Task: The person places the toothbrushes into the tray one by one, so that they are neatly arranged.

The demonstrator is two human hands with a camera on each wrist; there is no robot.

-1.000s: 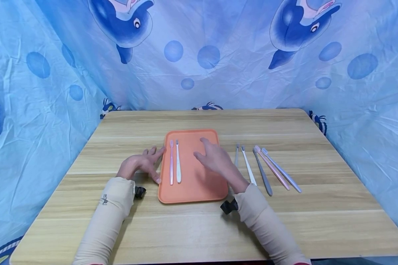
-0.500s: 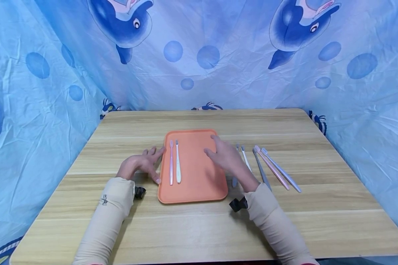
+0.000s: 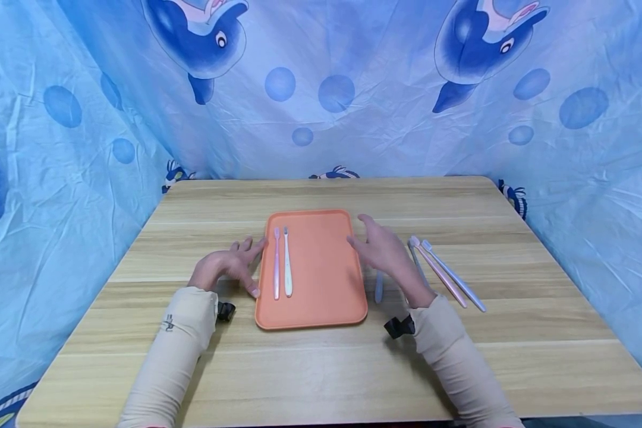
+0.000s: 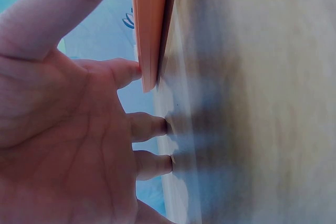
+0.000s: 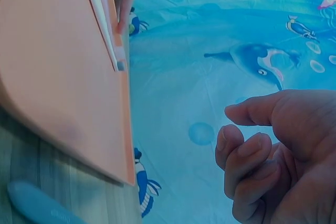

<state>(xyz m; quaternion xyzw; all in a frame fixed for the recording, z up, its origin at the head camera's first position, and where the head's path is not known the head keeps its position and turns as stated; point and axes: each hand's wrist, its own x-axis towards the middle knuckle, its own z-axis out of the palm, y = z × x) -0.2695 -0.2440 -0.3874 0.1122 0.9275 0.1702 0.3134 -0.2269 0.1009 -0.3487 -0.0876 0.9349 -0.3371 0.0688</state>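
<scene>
An orange tray (image 3: 321, 309) lies on the table, bearing a pink toothbrush (image 3: 276, 270) and a white toothbrush (image 3: 288, 273) side by side near its left edge. My left hand (image 3: 226, 266) touches that edge with thumb and index fingertip, its fingers spread. Over the tray's right edge hovers my right hand (image 3: 385, 249), holding nothing; the right wrist view shows its fingers (image 5: 249, 153) loosely bent, apart from the thumb. Beneath the hand lies a blue-grey toothbrush (image 3: 378, 288), its upper part hidden. A second white toothbrush there is almost wholly covered by the hand and forearm.
Right of my right hand lie a dark grey toothbrush (image 3: 418, 264), partly hidden by the wrist, another pink toothbrush (image 3: 445, 279) and a blue toothbrush (image 3: 457, 279). They rest on the wooden table (image 3: 321, 380). A blue curtain (image 3: 310, 119) with dolphins hangs behind.
My right hand has moved right, from above the tray to its right edge and the toothbrushes beside it. The left hand and the two toothbrushes on the tray have stayed put.
</scene>
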